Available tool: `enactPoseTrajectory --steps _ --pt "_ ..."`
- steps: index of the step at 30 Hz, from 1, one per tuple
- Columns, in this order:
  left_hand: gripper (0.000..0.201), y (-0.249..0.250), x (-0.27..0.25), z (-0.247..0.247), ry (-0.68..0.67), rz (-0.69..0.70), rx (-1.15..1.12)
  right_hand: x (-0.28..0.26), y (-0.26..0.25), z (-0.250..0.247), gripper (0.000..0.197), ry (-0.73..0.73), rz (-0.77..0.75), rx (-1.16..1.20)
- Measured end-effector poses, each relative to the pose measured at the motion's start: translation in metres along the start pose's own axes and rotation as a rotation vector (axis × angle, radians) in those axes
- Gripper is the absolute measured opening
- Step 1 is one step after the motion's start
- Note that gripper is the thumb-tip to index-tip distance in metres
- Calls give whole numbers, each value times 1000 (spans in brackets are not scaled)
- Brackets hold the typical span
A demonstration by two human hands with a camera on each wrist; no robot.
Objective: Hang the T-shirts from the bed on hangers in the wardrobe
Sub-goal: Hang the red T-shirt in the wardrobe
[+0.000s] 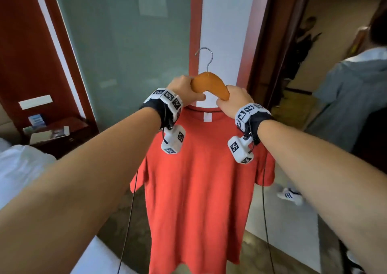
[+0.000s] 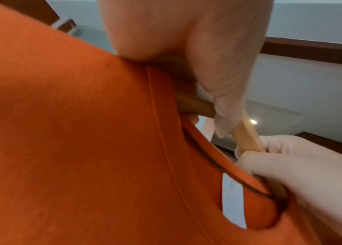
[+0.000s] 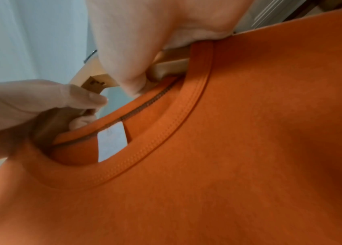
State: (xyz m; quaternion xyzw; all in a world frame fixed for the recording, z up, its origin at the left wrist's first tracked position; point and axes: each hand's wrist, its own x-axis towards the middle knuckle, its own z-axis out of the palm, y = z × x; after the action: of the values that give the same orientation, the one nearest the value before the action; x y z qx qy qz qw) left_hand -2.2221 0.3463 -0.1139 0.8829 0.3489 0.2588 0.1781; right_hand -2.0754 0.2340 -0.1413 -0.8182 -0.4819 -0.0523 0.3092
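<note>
T-shirt (image 1: 201,179), orange-red, hangs full length in front of the person, held up at chest height between both forearms. Its collar (image 3: 188,106) sits on a wooden hanger (image 1: 209,85), with a white label (image 1: 207,117) showing inside the neck.

Left hand (image 1: 184,88) grips the left arm of the hanger, fingers curled over the top and thumb underneath. Right hand (image 1: 234,101) grips the right arm of the hanger at the collar edge, fingers wrapped round the wood; the wrist views show both hands clamped just beside the neckline. The metal hook (image 1: 206,58) stands upright and free above the hands.

Step in hand, as judged: the shirt is seated on the hanger and the shoulders are being settled; hanging on the rail is not yet done.

Next move calls for: keep the hanger level so the shirt does not slide off one arm, carry it to the wardrobe, and pass the hook over the rail. No rail is visible in these views.

Behind the shirt: a frosted glass panel (image 1: 125,53) in a red frame. To the left, the bed (image 1: 18,169) and a dark shelf (image 1: 56,131). To the right, another person (image 1: 351,106) in a grey hoodie by a doorway.
</note>
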Motion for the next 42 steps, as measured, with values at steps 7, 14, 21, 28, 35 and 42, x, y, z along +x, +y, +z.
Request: enactPoseTrajectory --steps 7,14,21,28,35,42 --pt "26 91 126 98 -100 171 -82 79 130 -46 14 98 168 -59" --pt "37 188 225 206 -184 273 -174 137 270 -96 17 155 296 -119" --pt "28 310 318 344 -219 356 -224 192 450 -149 19 173 379 -174" --pt "47 449 411 460 -275 410 -258 258 616 -227 19 168 414 -209" --pt "29 550 517 569 -308 440 -306 335 757 -281 19 170 452 -283" --pt "30 637 645 677 -331 487 -327 431 890 -313 13 218 485 -309"
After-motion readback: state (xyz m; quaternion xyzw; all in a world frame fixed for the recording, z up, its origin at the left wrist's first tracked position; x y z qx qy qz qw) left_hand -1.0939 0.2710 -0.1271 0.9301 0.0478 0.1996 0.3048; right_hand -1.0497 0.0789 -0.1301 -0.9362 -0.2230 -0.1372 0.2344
